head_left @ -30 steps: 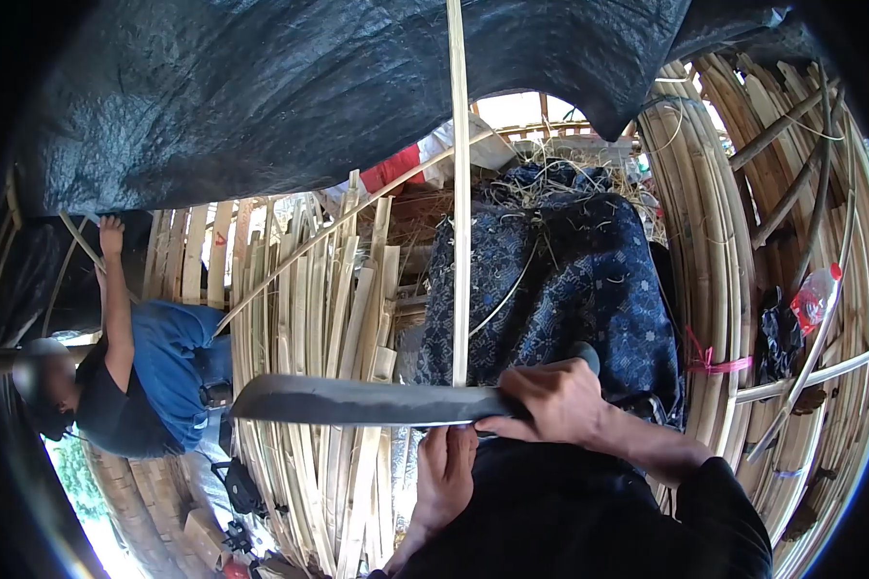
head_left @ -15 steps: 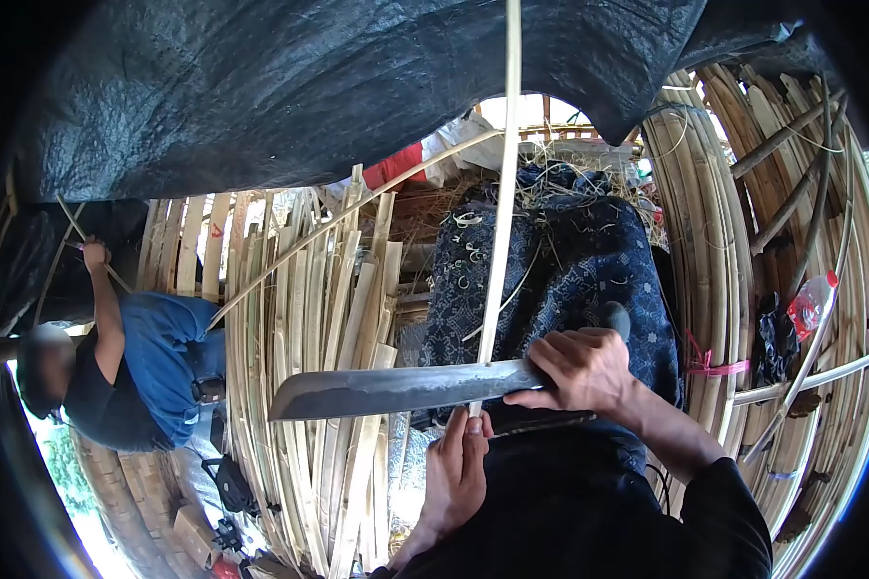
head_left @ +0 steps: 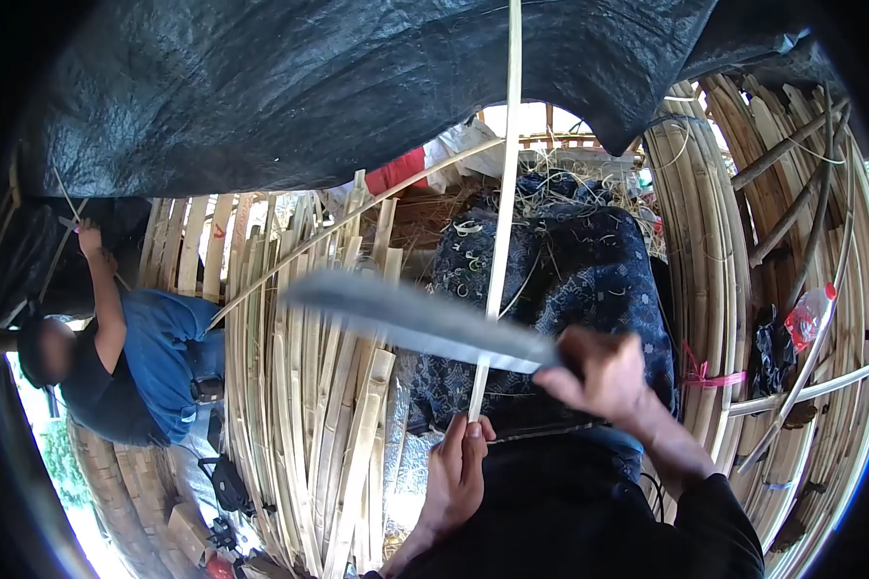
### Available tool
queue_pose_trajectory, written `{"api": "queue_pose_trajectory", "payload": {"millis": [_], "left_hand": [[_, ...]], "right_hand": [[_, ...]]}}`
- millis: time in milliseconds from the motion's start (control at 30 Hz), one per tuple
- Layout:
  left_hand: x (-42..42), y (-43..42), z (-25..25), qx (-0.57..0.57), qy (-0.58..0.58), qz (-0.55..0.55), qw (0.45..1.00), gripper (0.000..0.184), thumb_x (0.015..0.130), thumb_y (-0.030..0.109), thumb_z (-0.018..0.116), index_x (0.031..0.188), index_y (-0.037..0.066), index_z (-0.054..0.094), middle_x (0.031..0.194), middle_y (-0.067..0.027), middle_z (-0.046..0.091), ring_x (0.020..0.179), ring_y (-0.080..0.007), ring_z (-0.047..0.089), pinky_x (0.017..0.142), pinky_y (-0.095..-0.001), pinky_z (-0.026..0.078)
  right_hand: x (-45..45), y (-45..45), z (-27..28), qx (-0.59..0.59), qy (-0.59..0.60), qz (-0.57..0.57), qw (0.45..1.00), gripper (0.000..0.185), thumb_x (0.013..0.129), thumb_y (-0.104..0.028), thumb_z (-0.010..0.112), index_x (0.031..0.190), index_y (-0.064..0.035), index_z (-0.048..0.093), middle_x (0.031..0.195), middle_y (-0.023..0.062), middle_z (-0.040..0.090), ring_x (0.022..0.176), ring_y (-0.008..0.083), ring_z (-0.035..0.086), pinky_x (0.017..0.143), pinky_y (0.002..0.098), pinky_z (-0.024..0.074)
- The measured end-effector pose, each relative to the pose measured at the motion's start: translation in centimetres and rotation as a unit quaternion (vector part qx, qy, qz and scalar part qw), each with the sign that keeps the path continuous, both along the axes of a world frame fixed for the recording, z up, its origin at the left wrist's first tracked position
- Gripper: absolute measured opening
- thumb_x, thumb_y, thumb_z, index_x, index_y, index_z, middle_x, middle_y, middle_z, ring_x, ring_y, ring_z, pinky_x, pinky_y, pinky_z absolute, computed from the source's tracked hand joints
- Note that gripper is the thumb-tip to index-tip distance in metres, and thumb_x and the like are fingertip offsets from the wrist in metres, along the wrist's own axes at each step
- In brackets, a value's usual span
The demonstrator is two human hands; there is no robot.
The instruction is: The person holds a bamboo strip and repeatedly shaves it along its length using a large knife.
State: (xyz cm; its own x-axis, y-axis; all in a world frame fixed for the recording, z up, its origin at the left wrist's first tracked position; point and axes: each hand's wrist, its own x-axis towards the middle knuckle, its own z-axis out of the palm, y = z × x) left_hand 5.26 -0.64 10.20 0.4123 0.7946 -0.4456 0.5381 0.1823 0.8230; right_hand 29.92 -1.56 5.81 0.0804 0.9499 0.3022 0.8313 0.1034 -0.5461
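My left hand (head_left: 459,473) pinches the near end of a long, pale bamboo strip (head_left: 504,212), which runs away from me to the top of the view. My right hand (head_left: 603,372) is wrapped round the handle of a machete (head_left: 406,314), blurred by motion. Its wide blade crosses the strip a little beyond my left fingers and points left. I cannot tell whether the edge touches the strip. Dark blue patterned cloth (head_left: 599,270) with curled shavings on it lies over my lap, beneath the strip and blade.
Bamboo slats (head_left: 294,405) stand in rows on the left; a bundle of slats (head_left: 695,241) tied with pink string is on the right. A black tarp (head_left: 309,87) hangs overhead. Another person (head_left: 145,367) works at far left. A plastic bottle (head_left: 809,311) lies at right.
My right hand has moved the machete slightly away from me along the strip, and the blade has tilted with its tip farther up. My left hand has hardly moved.
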Motion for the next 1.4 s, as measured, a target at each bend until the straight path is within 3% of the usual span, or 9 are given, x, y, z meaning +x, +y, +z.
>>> {"api": "queue_pose_trajectory", "payload": {"millis": [267,533,967,1067,1100,1133,1167,1333,1400], "left_hand": [[-0.2,-1.0,-2.4,0.150,0.023,-0.029,0.988,0.010,0.101,0.001,0.052,0.107,-0.006,0.056,0.083,-0.0286,0.068,0.078,-0.0479,0.070,0.065,-0.0511,0.055],[0.2,-1.1,-2.4,0.145,-0.028,-0.013,0.989,0.014,0.107,0.004,0.047,0.112,-0.005,0.057,0.084,-0.0233,0.069,0.074,-0.0404,0.073,0.064,-0.0452,0.056],[-0.5,-0.1,0.2,0.058,0.026,-0.040,0.997,0.012,0.110,0.007,0.042,0.104,0.002,0.052,0.075,-0.0137,0.057,0.053,-0.0264,0.059,0.054,-0.0382,0.045],[-2.0,-1.3,-0.4,0.042,0.018,-0.015,0.999,0.014,0.110,0.009,0.042,0.102,0.003,0.052,0.072,-0.0124,0.055,0.052,-0.0235,0.057,0.052,-0.0369,0.042],[-2.8,-1.7,-0.6,0.005,0.030,-0.010,0.999,0.015,0.109,0.010,0.042,0.101,0.003,0.053,0.071,-0.0118,0.054,0.052,-0.0216,0.055,0.052,-0.0359,0.042],[-3.6,-2.2,-1.0,-0.032,0.042,-0.006,0.999,0.016,0.109,0.010,0.042,0.101,0.003,0.053,0.070,-0.0111,0.053,0.052,-0.0198,0.054,0.052,-0.0350,0.041],[-4.5,-2.9,-2.2,-0.044,0.015,0.008,0.999,0.019,0.110,0.014,0.042,0.101,0.003,0.055,0.069,-0.0103,0.052,0.055,-0.0164,0.052,0.054,-0.0317,0.040],[-4.2,-2.4,-1.6,-0.181,-0.053,0.082,0.979,0.027,0.114,0.022,0.041,0.102,0.003,0.056,0.069,-0.0006,0.043,0.059,-0.0077,0.040,0.055,-0.0255,0.031],[-3.2,-1.5,-1.4,-0.261,-0.102,0.128,0.951,0.030,0.115,0.025,0.040,0.102,0.004,0.056,0.069,0.0029,0.039,0.060,-0.0050,0.035,0.055,-0.0239,0.028]], "right_hand": [[-5.1,-0.4,-0.3,0.007,-0.038,0.089,0.995,0.062,0.090,-0.070,0.067,0.073,-0.0110,0.059,0.060,0.0009,0.055,0.048,0.0172,0.064,0.043,0.0297,0.0471],[-3.3,0.3,-1.0,0.069,-0.104,0.103,0.987,0.069,0.079,-0.079,0.070,0.071,-0.0105,0.060,0.060,-0.0013,0.055,0.046,0.0143,0.059,0.045,0.0273,0.0462],[3.4,2.4,-2.9,0.055,-0.127,0.050,0.989,0.063,0.087,-0.072,0.068,0.078,-0.0103,0.062,0.068,0.0027,0.064,0.054,0.0198,0.067,0.050,0.0334,0.0521],[7.5,4.2,-4.5,0.100,-0.129,-0.105,0.981,0.051,0.096,-0.056,0.069,0.080,-0.0080,0.068,0.063,0.0107,0.067,0.048,0.0278,0.065,0.045,0.0390,0.0498],[9.4,4.9,-4.9,-0.008,-0.079,-0.207,0.975,0.047,0.098,-0.050,0.069,0.083,-0.0063,0.071,0.057,0.0148,0.063,0.046,0.0328,0.064,0.045,0.0408,0.0499],[12.2,5.6,-8.1,0.124,-0.145,-0.260,0.946,0.049,0.102,-0.049,0.064,0.082,-0.0048,0.073,0.055,0.0183,0.060,0.046,0.0381,0.063,0.045,0.0439,0.0489],[14.0,6.0,-7.3,-0.048,-0.042,-0.325,0.943,0.056,0.105,-0.050,0.059,0.079,-0.0028,0.074,0.058,0.0211,0.062,0.051,0.0400,0.064,0.048,0.0467,0.0488],[11.4,3.8,-6.3,-0.037,0.339,-0.350,0.872,0.071,0.108,-0.057,0.049,0.064,-0.0010,0.055,0.052,0.0057,0.050,0.047,0.0161,0.048,0.050,0.0351,0.0388],[9.3,2.2,-5.1,-0.026,0.314,-0.286,0.905,0.064,0.109,-0.050,0.048,0.066,-0.0021,0.053,0.052,0.0017,0.045,0.049,0.0119,0.048,0.049,0.0337,0.0357]]}}
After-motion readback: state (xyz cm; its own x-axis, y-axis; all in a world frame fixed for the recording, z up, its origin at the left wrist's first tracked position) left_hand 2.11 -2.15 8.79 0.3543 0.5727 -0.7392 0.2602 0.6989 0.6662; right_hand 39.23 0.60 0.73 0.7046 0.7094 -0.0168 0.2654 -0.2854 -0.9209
